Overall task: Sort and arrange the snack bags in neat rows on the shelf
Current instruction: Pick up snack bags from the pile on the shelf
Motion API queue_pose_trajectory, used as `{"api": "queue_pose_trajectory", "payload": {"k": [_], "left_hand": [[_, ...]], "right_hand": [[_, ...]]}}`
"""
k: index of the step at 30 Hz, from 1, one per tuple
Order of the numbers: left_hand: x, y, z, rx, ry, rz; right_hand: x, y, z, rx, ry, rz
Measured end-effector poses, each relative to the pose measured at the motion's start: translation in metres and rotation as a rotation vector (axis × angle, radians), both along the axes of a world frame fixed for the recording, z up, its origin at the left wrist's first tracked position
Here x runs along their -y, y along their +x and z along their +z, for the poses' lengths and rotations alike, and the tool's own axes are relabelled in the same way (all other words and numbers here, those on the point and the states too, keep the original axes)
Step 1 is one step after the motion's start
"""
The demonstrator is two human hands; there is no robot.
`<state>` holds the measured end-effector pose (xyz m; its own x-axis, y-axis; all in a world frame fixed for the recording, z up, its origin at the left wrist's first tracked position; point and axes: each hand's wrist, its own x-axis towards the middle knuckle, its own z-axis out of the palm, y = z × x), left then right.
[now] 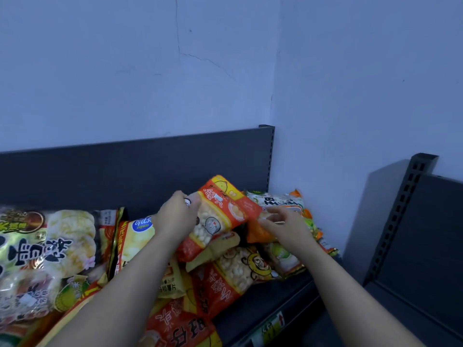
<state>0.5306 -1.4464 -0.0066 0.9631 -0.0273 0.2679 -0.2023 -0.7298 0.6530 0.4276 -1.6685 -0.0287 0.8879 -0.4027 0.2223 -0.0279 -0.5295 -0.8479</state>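
**Now: orange snack bag held over the heap**

Head view: the left grip curls round the left edge of an orange puffed-snack bag, which tilts above heaped snack bags near the right end of the dark shelf. The right grip reaches the bag's right edge with its fingers stretched out; whether it pinches is unclear. A large rice-cracker bag lies left.

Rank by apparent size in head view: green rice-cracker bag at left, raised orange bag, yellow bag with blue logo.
1. green rice-cracker bag, largest, though nearest the camera.
2-3. raised orange bag and yellow bag: unsure, the left arm hides much of the yellow one.
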Motion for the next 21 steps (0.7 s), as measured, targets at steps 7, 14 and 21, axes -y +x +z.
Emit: {"api": "queue_pose_trajectory", "payload": {"k": [7, 14, 21], "left_hand": [[0.016, 0.002, -0.003, -0.169, 0.213, -0.026], [-0.018, 0.005, 0.007, -0.219, 0.275, -0.217], [-0.017, -0.001, -0.013, -0.258, 0.207, -0.279]], "right_hand": [[-0.019, 0.029, -0.006, -0.152, 0.056, 0.116], [-0.035, 0.046, -0.028, -0.243, 0.086, 0.164], [-0.056, 0.055, -0.026, -0.112, 0.094, 0.222]]}}
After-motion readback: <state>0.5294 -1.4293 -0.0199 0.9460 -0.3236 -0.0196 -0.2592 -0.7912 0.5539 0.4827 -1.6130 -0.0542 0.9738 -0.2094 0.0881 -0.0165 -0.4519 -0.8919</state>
